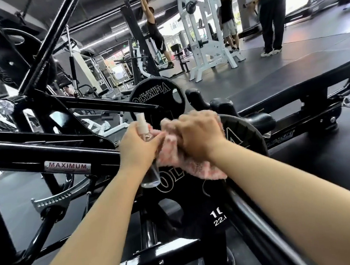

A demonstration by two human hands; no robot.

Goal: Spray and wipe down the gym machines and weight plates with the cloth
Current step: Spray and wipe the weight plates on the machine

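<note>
Cloth point(185, 163), pink and fluffy, was bunched over the upper face of the near weight plate point(189, 199), which was hung upright on the black machine frame point(49, 148) in the lower middle of the view. It was pressed against the plate by the right hand point(200, 134), whose fingers were curled down into the fabric and clamped on it; their tips were hidden by the folds. The plate lay directly beneath and in front of that hand, so the right hand was judged much the nearer for the wiping, and the unwiped part of the face lay below and toward the person, past the white lettering and the grip hole. The cloth's long side ran from the upper left, beside the bottle, down to the lower right, roughly along the plate's rim. The plate was seen to be matt black with white printed letters and numerals, partly covered by the cloth. Just left of the cloth, a clear spray bottle point(147, 152) with a white nozzle was held upright in the left hand point(139, 146), the fingers wrapped round its body and touching the cloth's edge. A second black plate point(155, 98) was mounted behind, farther away. Beyond it a padded bench point(293, 78) and a white rack point(207, 33) were seen, with several people point(271, 12) standing on the gym floor.
</note>
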